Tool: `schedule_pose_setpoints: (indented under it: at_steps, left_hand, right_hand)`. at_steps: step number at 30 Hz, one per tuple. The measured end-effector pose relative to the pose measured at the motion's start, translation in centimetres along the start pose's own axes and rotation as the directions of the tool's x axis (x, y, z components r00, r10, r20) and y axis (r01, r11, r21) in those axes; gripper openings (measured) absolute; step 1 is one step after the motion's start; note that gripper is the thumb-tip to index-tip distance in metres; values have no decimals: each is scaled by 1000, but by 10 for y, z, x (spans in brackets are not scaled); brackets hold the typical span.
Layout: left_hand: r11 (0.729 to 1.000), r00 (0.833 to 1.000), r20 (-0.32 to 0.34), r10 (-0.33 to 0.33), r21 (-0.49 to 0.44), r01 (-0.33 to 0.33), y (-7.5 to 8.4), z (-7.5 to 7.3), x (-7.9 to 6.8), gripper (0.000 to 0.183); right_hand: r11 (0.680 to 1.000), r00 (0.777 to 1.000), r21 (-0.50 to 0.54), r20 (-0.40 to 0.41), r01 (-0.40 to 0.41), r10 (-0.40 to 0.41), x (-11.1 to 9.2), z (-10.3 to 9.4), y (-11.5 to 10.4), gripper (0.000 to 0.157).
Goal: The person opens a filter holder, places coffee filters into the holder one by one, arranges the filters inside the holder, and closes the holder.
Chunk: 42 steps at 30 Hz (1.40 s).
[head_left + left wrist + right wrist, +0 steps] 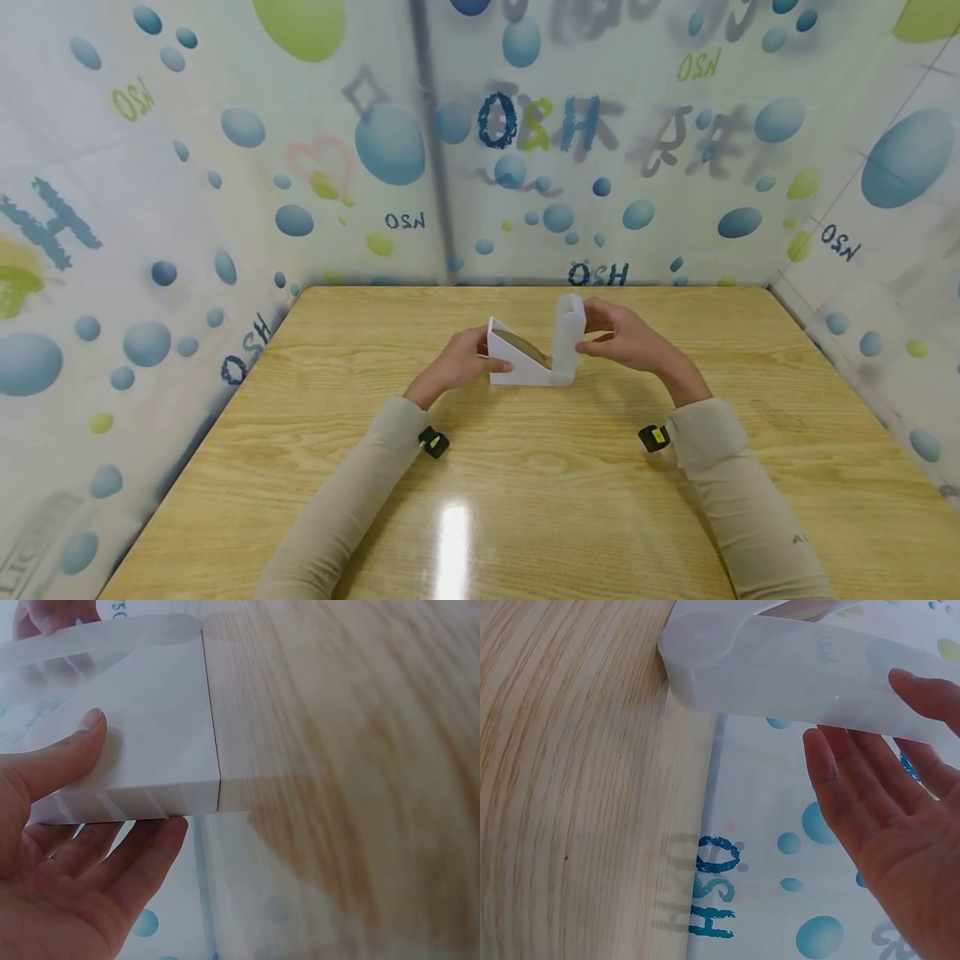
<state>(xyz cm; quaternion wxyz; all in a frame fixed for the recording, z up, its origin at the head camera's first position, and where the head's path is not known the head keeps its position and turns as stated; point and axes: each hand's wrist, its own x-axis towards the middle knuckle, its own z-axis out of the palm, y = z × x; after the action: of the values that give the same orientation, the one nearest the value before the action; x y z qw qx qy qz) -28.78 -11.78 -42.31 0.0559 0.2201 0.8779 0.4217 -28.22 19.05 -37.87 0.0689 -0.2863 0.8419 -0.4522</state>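
Observation:
A white wedge-shaped box (517, 371) stands on the table, with brown curved-edged contents (522, 343) showing at its sloping open top. Its translucent lid (566, 346) is swung up on the right side, joined to the box at the lower corner. My left hand (461, 360) grips the box's left end, thumb on the front face and fingers around the back; the left wrist view shows the thumb lying on a ribbed patch. On the other side, my right hand (626, 335) holds the raised lid between thumb and fingers (823, 761).
The wooden table (375, 333) reaches back to a wall sheet (480, 200) printed with bubbles and letters, which also covers both sides. A light reflection lies on the tabletop near the front. Small black devices (433, 442) are worn at both wrists.

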Motion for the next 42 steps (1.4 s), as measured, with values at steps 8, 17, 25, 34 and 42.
schedule_pose_setpoints:
  at_steps: [8,17,25,34,42]
  left_hand:
    - [1000,1000,2,-11,-7,11,0,0,0,39]
    - [1000,1000,4,-10,-5,10,0,0,0,39]
    - [1000,1000,8,3,-8,-2,0,0,1,39]
    - [1000,1000,9,7,-8,-7,-1,0,1,38]
    - [1000,1000,9,6,-10,-6,0,0,1,39]
  right_hand:
    - [1000,1000,-1,1,-3,3,0,3,-1,51]
    - [1000,1000,-2,-2,-9,9,2,5,-2,52]
    - [1000,1000,-7,13,-18,18,2,7,0,52]
    - [1000,1000,-10,21,-22,22,4,9,-2,53]
    - [999,999,-44,24,-31,32,5,12,-1,50]
